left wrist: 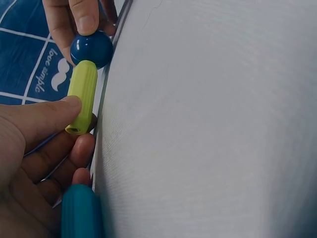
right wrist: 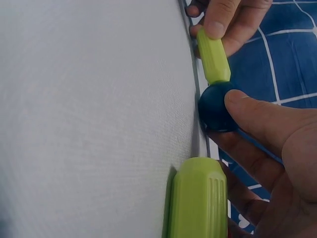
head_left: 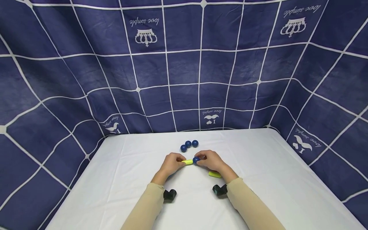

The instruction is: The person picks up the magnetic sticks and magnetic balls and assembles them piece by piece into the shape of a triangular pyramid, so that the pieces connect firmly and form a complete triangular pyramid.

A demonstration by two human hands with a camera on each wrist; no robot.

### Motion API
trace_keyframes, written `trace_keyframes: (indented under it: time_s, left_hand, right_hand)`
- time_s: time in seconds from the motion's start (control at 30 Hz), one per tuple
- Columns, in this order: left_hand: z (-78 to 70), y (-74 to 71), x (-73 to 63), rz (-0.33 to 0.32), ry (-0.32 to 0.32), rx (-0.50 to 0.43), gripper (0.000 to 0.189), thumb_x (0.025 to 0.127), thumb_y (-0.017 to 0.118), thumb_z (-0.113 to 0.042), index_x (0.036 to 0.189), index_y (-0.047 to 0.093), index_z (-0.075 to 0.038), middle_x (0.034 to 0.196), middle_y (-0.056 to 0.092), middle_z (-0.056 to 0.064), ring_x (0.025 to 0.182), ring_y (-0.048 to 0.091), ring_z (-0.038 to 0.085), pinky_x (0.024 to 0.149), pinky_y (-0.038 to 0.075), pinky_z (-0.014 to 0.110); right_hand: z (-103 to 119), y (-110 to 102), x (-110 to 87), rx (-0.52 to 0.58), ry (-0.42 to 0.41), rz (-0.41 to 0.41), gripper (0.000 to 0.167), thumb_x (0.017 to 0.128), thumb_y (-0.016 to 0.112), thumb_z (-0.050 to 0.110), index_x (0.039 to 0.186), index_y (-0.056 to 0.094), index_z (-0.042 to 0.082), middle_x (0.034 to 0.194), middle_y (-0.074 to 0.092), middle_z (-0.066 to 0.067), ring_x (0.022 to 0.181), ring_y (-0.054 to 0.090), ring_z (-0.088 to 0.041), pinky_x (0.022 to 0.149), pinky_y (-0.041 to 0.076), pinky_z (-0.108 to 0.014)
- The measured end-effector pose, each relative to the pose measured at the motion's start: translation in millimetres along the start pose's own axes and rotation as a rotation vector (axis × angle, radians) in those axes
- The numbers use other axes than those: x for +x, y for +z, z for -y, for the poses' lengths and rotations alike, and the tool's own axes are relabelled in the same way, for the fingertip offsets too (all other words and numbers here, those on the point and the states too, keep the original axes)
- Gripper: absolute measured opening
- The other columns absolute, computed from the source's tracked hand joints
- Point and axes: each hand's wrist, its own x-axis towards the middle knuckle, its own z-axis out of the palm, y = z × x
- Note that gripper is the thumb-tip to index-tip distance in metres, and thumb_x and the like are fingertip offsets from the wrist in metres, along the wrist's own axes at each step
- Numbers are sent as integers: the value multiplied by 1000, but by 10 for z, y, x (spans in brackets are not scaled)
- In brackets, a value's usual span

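Note:
In the head view my left hand (head_left: 171, 164) pinches a short yellow-green ribbed rod (head_left: 188, 162) between thumb and fingers. My right hand (head_left: 211, 160) grips a glossy dark blue ball (head_left: 196, 160) with thumb and fingertips. Rod and ball meet end to end, as the left wrist view shows with the rod (left wrist: 83, 94) right against the ball (left wrist: 92, 49). The rod's near end shows a small hole. From the right wrist, the ball (right wrist: 217, 108) sits under the thumb, and the rod (right wrist: 214, 57) runs up to the other hand.
Three more blue balls (head_left: 188, 144) lie on the white table (head_left: 138, 153) beyond the hands. A second yellow-green rod (head_left: 215, 174) lies by the right wrist. A teal rod (left wrist: 80, 213) stands out below the left hand. Blue checked curtains (head_left: 184, 70) surround the table.

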Motion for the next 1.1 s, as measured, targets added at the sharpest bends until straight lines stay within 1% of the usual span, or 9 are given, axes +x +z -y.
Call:
trace_keyframes:
  time_s: [0.1,0.3,0.43,0.57,0.7,0.83,0.93,1.1]
  left_hand:
    - [-13,-1,-9,0,-1,0,11,85,77,-9,96,78,-10,89,74,3,81,62,11,81,53,34]
    - [-22,-5,-22,10,23,16,15,83,78,-7,98,78,-8,88,73,3,79,59,11,76,50,31]
    - [-28,6,-18,13,14,20,14,83,78,-7,97,78,-9,87,72,2,78,56,11,77,48,31]
    - [-37,14,-20,10,12,27,12,83,78,-8,95,78,-9,87,72,2,78,57,11,78,50,33]
    - [-27,26,-30,0,4,25,10,83,78,-8,93,78,-9,86,73,2,78,58,11,78,50,33]
    - [-28,47,-58,-20,0,40,10,83,79,-9,92,78,-9,85,72,1,77,57,11,77,49,32]
    - [-39,58,-82,-33,4,57,10,82,79,-9,92,78,-9,85,71,1,77,57,11,76,49,31]
    - [-44,55,-100,-46,7,63,10,82,80,-9,92,78,-9,83,71,1,75,56,11,74,49,30]
  right_hand:
    - [10,-4,-11,-2,-4,0,25,85,78,18,109,75,22,101,73,3,85,58,-12,78,47,-31]
    - [14,5,-14,-7,-3,-2,24,86,78,18,110,75,22,101,73,3,85,57,-13,78,46,-31]
    - [7,8,-18,-7,-6,-7,25,86,78,18,110,75,22,101,73,3,85,57,-12,77,46,-32]
    - [-20,-14,-30,5,-24,-15,27,86,77,19,114,74,20,104,74,2,89,59,-13,83,49,-35]
    - [-73,-96,-60,36,-21,-53,27,88,75,20,116,73,18,105,75,3,93,62,-14,88,50,-37]
    - [-153,-236,-115,54,4,-91,25,90,73,19,115,73,15,103,74,2,92,61,-16,84,49,-34]
    - [-252,-336,-165,53,29,-111,24,90,73,19,113,74,14,101,73,1,90,58,-17,81,46,-31]
    - [-429,-444,-264,36,78,-111,19,90,73,19,109,75,13,94,70,0,85,56,-18,76,44,-29]
